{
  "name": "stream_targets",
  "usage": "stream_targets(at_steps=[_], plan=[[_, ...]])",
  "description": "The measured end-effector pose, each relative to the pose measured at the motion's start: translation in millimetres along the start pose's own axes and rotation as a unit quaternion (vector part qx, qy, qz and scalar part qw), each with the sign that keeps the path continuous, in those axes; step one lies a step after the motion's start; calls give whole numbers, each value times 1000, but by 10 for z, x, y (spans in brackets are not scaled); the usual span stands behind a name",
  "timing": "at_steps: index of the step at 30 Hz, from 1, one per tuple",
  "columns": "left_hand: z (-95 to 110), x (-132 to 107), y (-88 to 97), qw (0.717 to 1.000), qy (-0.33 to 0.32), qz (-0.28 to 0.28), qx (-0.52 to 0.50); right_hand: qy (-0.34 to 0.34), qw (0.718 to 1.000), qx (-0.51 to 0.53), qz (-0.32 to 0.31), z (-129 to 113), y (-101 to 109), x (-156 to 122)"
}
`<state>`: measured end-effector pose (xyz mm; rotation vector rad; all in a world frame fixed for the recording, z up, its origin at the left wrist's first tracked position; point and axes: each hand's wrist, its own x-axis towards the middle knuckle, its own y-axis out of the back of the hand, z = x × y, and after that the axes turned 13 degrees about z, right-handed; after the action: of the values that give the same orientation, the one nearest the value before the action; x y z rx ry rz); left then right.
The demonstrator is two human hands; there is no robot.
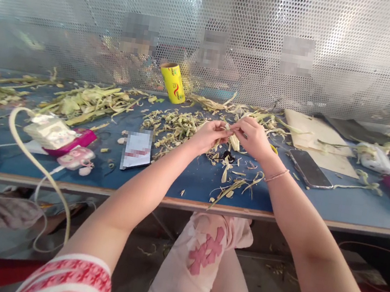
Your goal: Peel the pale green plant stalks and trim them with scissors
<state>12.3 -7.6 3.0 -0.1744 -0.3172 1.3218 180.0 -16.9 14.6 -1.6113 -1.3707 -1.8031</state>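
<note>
Over the middle of the blue table (181,183), my left hand (211,136) and my right hand (252,134) meet with their fingertips pinched together. Between them is a pale yellow-green piece of dried plant (234,143), partly covered by the fingers. I cannot make out what kind of plant it is. Just below the hands lies a small black object (228,157) among plant scraps. A heap of short, curled plant pieces (179,126) spreads to the left of my hands. Several thin stalks (232,191) lie nearer the table's front edge.
A yellow tube (173,83) leans by the perforated metal screen (258,27). Long stalks (91,102) are piled at the left. A white-and-pink charger (59,134) with cables and a card-like item (137,150) lie left. At right are a phone (309,169) and brown cardboard (316,130).
</note>
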Motion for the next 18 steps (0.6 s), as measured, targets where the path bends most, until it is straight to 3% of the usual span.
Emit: stream_targets(at_steps=[11,18], plan=[[0,11,1,1000,-6,1,24,9,1000,-5,-7,39,-9,0],[22,16,26,998,39,-21,-43,12,1000,-14,-11,38,7,8]])
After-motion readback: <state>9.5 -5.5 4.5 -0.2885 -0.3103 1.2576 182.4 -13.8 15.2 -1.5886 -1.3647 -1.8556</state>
